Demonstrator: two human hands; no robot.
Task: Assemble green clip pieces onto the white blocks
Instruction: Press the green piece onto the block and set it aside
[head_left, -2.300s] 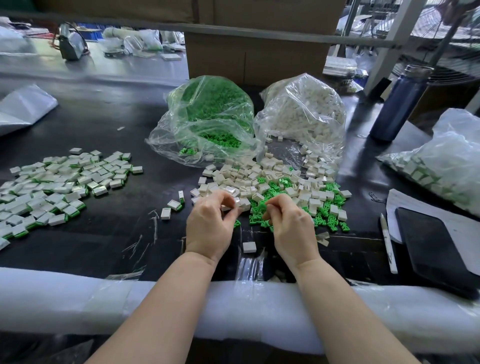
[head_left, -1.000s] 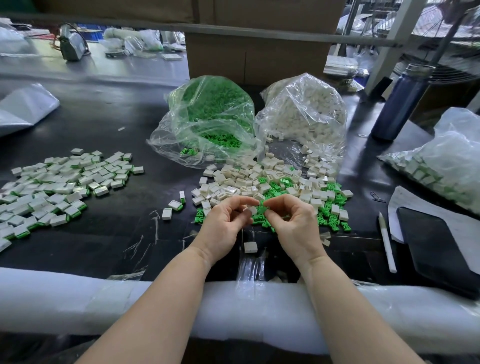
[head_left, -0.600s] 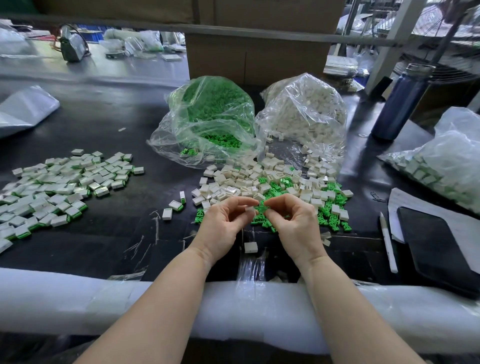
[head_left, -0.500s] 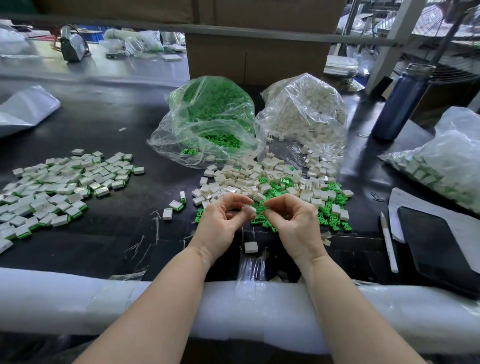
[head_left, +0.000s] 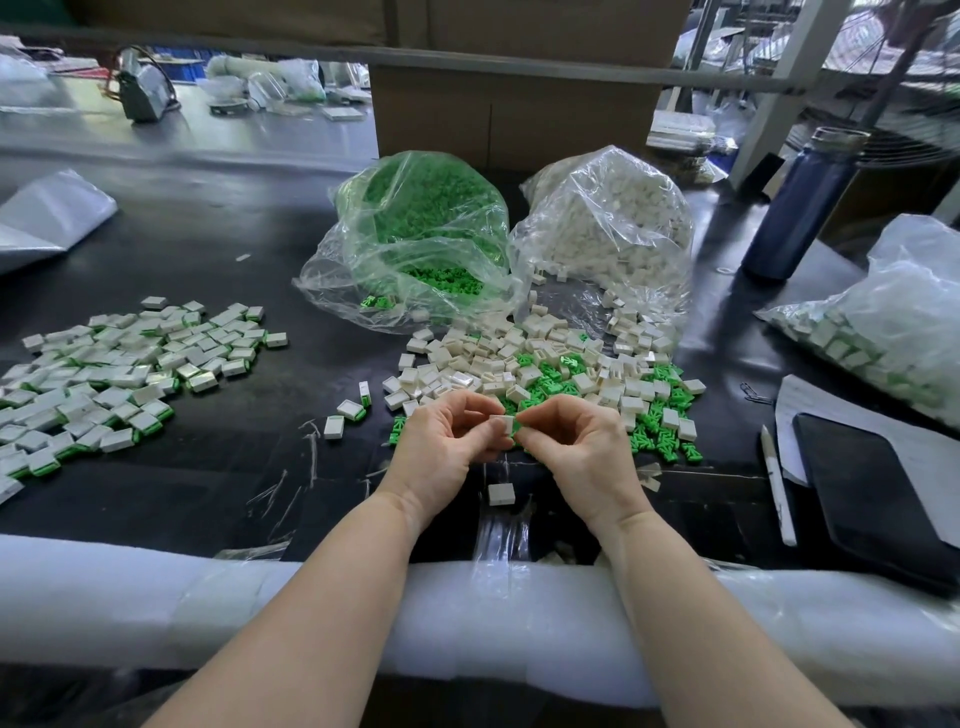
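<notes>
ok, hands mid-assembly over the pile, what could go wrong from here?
1. The left hand and right hand pinch one small white block by the fingertips; it may slip into the loose pile.
2. A stray block lies just below the hands; a wrist could knock it off the table edge.

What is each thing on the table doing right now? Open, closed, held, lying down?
Left hand: pinches the white block.
Right hand: pinches at the block's green edge.
White block: held above the table.
Green clip bag: open, spilling.
White block bag: open, spilling.
Blue bottle: upright, capped.
Pen: lying flat.
</notes>
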